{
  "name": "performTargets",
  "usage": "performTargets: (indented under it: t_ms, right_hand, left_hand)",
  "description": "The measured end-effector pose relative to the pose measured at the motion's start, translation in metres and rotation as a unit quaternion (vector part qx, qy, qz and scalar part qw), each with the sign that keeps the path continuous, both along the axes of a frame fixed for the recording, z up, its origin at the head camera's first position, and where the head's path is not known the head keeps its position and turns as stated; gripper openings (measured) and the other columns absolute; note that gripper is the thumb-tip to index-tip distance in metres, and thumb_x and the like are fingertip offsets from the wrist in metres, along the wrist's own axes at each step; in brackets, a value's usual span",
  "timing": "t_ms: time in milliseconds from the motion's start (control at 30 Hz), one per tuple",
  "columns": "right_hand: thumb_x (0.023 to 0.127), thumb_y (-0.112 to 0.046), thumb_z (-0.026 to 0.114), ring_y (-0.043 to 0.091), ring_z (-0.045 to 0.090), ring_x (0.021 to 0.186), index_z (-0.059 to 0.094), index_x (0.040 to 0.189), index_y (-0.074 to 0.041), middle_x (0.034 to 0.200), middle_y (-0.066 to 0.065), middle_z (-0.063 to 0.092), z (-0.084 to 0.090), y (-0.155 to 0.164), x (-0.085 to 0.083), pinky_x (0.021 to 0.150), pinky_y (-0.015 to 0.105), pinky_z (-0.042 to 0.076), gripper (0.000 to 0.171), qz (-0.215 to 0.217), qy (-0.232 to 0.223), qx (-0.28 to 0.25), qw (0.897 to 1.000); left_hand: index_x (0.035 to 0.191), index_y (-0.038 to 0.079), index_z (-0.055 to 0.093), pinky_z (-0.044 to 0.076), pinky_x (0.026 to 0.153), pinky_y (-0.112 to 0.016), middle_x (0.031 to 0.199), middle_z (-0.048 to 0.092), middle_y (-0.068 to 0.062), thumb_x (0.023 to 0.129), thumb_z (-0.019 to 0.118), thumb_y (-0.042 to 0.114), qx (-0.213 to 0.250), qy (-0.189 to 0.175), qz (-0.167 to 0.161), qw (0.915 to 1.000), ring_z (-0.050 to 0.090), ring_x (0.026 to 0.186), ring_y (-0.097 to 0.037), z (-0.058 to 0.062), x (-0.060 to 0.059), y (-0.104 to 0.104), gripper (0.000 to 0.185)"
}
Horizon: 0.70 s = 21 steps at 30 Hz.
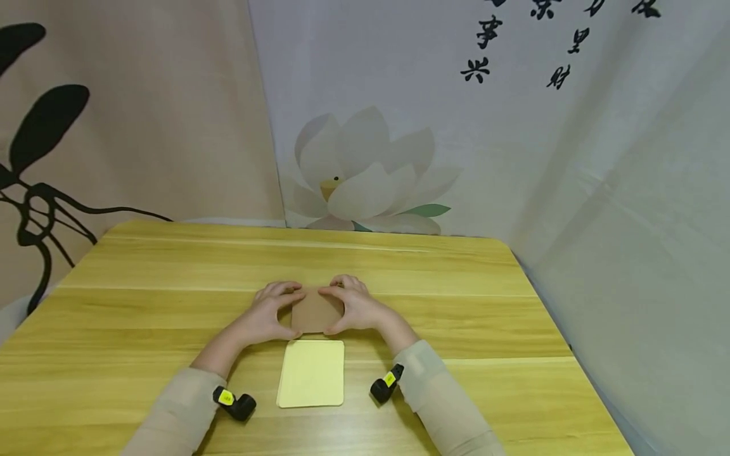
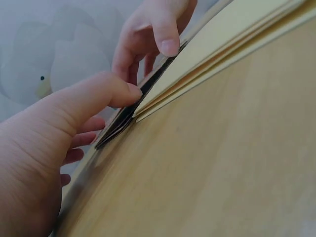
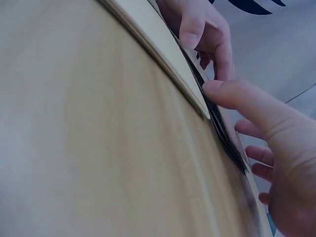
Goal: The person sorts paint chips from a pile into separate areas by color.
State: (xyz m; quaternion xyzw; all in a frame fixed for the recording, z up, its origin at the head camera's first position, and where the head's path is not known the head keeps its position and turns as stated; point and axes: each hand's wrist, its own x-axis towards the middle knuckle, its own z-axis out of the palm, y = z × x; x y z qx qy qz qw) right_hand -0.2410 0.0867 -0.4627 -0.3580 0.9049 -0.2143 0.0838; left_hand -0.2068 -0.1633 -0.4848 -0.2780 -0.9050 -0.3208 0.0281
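A brown square sheet of paper (image 1: 315, 311) lies in the middle of the yellow wooden table (image 1: 171, 285). My left hand (image 1: 272, 313) holds its left side, fingers curled over the far edge and the thumb at the near edge. My right hand (image 1: 355, 308) holds the right side the same way. In the left wrist view my left thumb (image 2: 94, 96) touches the dark edge of the paper (image 2: 123, 121), and my right hand (image 2: 153, 34) pinches it further along. The right wrist view shows my right thumb (image 3: 247, 106) on the paper's edge (image 3: 222, 131).
A stack of pale yellow sheets (image 1: 312, 373) lies just in front of the brown paper, nearer to me. Small black cameras sit on my left wrist (image 1: 235, 403) and right wrist (image 1: 386, 383). Printed cloth backdrops hang behind and to the right of the table.
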Motion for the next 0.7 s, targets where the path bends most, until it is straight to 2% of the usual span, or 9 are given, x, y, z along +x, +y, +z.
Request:
performTargets:
  t_ms: [300, 700]
  right_hand:
    - [0.073, -0.048, 0.08, 0.021, 0.031, 0.125, 0.047, 0.142, -0.021, 0.135, 0.003, 0.037, -0.0034, -0.0009, -0.0012, 0.105, 0.042, 0.023, 0.082, 0.005, -0.005, 0.002, 1.0]
    - [0.075, -0.052, 0.077, 0.023, 0.025, 0.133, 0.041, 0.146, -0.022, 0.143, 0.004, 0.032, -0.0051, 0.001, -0.0004, 0.109, 0.044, 0.018, 0.085, 0.004, -0.01, 0.013, 1.0]
  left_hand:
    - [0.137, 0.004, 0.053, 0.017, 0.103, -0.058, 0.145, 0.039, -0.013, 0.068, 0.083, 0.033, -0.02, -0.005, 0.002, 0.9998, 0.027, 0.133, -0.034, -0.0019, -0.0013, -0.0014, 0.081]
    - [0.136, 0.005, 0.053, 0.016, 0.103, -0.058, 0.146, 0.039, -0.012, 0.069, 0.081, 0.034, -0.022, -0.012, 0.004, 0.9997, 0.027, 0.133, -0.035, -0.0004, 0.0003, -0.0014, 0.078]
